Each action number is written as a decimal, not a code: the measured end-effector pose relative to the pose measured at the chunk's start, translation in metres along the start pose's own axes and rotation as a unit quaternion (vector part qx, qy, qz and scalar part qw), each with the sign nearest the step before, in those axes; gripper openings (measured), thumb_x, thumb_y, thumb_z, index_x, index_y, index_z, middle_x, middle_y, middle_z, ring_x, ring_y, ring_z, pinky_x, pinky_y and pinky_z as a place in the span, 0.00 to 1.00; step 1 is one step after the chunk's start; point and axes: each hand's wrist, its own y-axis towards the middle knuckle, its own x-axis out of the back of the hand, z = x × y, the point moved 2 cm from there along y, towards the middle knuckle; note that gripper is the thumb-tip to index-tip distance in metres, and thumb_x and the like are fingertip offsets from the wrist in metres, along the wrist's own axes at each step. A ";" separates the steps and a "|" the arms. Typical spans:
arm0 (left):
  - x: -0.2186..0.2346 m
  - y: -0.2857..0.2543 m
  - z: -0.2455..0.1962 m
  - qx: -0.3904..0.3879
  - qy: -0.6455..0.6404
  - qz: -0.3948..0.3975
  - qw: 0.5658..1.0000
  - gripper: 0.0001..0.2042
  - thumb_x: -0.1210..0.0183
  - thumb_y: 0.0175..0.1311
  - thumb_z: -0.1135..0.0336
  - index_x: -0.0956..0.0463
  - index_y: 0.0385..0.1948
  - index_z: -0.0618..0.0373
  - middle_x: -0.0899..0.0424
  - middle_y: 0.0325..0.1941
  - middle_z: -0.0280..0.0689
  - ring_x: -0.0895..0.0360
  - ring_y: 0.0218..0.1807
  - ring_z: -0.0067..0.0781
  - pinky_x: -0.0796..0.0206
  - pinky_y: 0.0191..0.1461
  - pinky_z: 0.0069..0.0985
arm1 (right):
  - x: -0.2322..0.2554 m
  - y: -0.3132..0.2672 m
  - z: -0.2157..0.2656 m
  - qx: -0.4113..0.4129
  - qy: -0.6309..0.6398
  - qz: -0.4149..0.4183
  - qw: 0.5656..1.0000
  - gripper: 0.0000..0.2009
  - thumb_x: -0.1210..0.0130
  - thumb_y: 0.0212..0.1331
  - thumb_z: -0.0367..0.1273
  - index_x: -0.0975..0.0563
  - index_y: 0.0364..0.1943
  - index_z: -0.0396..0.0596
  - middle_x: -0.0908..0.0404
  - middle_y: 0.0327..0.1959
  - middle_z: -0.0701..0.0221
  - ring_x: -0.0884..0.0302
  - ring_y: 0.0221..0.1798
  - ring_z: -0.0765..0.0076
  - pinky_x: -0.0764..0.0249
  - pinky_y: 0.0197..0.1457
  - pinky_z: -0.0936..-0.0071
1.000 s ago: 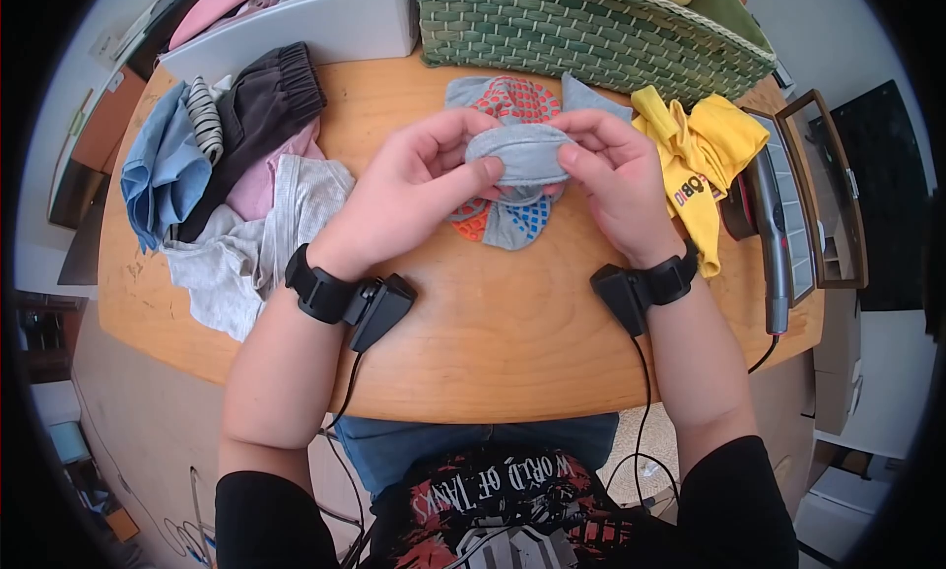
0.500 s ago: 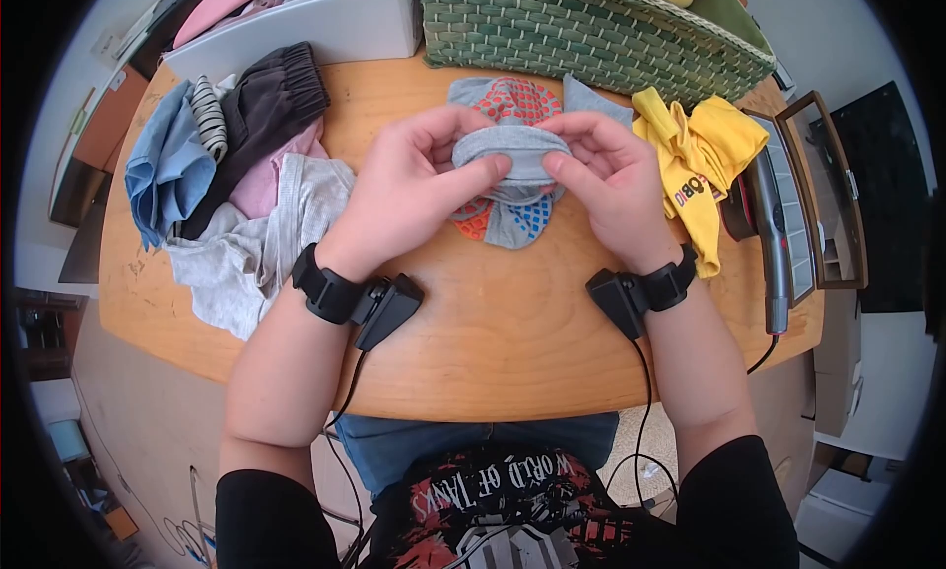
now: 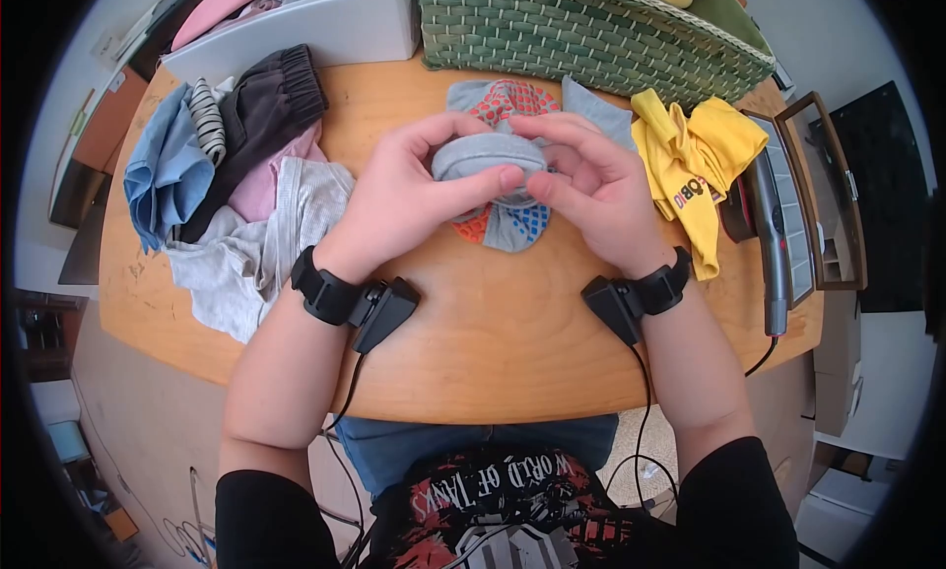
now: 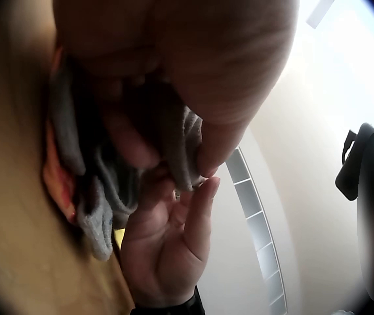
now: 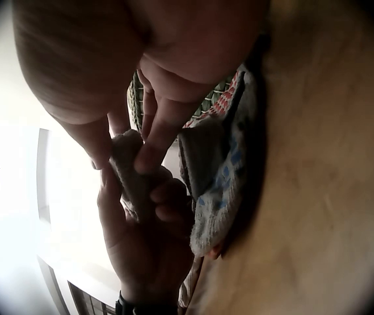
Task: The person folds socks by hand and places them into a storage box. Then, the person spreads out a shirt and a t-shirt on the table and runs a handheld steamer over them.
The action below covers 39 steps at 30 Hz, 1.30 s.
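Both hands work on a rolled grey sock bundle (image 3: 483, 157) in the head view. My left hand (image 3: 399, 190) grips its left side, thumb across the front. At its right end, my right hand (image 3: 606, 190) pinches the cloth between thumb and fingers, which also shows in the right wrist view, where the bundle (image 5: 130, 172) looks like a thick fold. Beneath the hands lie grey socks with red rubber dots (image 3: 522, 96) and blue dots (image 3: 532, 219), partly hidden by the bundle and fingers.
Left of the hands is a heap of clothes (image 3: 261, 190). A yellow garment (image 3: 705, 150) lies to the right, beside a grey corded appliance (image 3: 774, 234). A white bin (image 3: 345, 22) with clothes and a green woven basket (image 3: 581, 42) stand along the back of the wooden table (image 3: 493, 342).
The grey sock bundle has shifted left and become more rounded. My right fingers have moved left over its top and right end; the left hand keeps its grip.
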 end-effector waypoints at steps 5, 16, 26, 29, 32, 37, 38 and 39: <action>0.001 -0.001 0.000 0.015 -0.033 -0.024 0.999 0.12 0.29 0.63 0.66 0.18 0.43 0.61 0.15 0.36 0.29 0.22 0.33 0.13 0.28 0.37 0.16 | 0.005 -0.003 -0.003 -0.054 0.041 -0.065 0.996 0.12 0.37 0.62 0.20 0.22 0.48 0.38 0.24 0.51 0.70 0.22 0.50 0.77 0.20 0.54 0.77; 0.003 -0.001 0.002 0.013 0.001 -0.010 1.000 0.11 0.32 0.64 0.67 0.19 0.43 0.64 0.14 0.35 0.31 0.21 0.35 0.14 0.26 0.38 0.17 | 0.013 -0.005 -0.010 -0.003 -0.026 0.003 1.000 0.03 0.38 0.63 0.21 0.22 0.37 0.39 0.23 0.41 0.74 0.24 0.43 0.82 0.23 0.48 0.81; -0.002 -0.002 -0.003 -0.003 0.023 0.048 0.999 0.12 0.34 0.67 0.68 0.20 0.46 0.65 0.14 0.42 0.33 0.19 0.41 0.16 0.24 0.45 0.18 | -0.002 -0.004 0.000 -0.047 0.017 -0.032 0.998 0.18 0.34 0.59 0.19 0.26 0.51 0.41 0.21 0.44 0.73 0.22 0.45 0.80 0.21 0.48 0.81; -0.001 0.000 -0.001 0.043 -0.032 0.061 0.997 0.13 0.33 0.66 0.68 0.21 0.48 0.65 0.14 0.42 0.32 0.19 0.42 0.17 0.24 0.46 0.18 | 0.005 -0.004 0.000 -0.067 0.022 -0.042 0.997 0.16 0.36 0.60 0.20 0.26 0.52 0.39 0.19 0.45 0.70 0.20 0.45 0.79 0.19 0.47 0.81; 0.000 0.002 -0.001 0.023 -0.066 0.038 0.997 0.14 0.32 0.66 0.67 0.22 0.47 0.64 0.14 0.41 0.32 0.19 0.41 0.17 0.25 0.46 0.17 | 0.010 -0.004 -0.001 -0.068 0.027 -0.066 0.995 0.15 0.38 0.62 0.20 0.26 0.51 0.37 0.18 0.46 0.68 0.18 0.44 0.78 0.18 0.46 0.80; 0.005 0.000 0.000 0.019 -0.025 0.057 0.998 0.11 0.34 0.67 0.70 0.22 0.46 0.64 0.16 0.43 0.30 0.20 0.40 0.15 0.25 0.43 0.16 | 0.011 -0.006 -0.002 -0.061 0.043 -0.072 0.995 0.13 0.38 0.61 0.20 0.24 0.49 0.36 0.18 0.43 0.69 0.18 0.42 0.80 0.18 0.46 0.81; 0.005 0.000 0.001 0.019 -0.025 0.057 0.998 0.11 0.34 0.67 0.70 0.22 0.46 0.64 0.16 0.43 0.30 0.20 0.40 0.15 0.25 0.43 0.16 | 0.011 -0.007 -0.002 -0.061 0.043 -0.071 0.995 0.13 0.38 0.61 0.20 0.24 0.49 0.36 0.18 0.43 0.69 0.18 0.42 0.80 0.18 0.46 0.81; 0.007 0.001 0.003 0.022 -0.007 0.055 0.998 0.10 0.34 0.67 0.70 0.22 0.45 0.63 0.16 0.42 0.30 0.20 0.40 0.15 0.26 0.42 0.15 | 0.010 -0.007 -0.003 -0.060 0.034 -0.066 0.995 0.13 0.38 0.61 0.19 0.24 0.48 0.36 0.18 0.43 0.69 0.18 0.42 0.80 0.18 0.46 0.82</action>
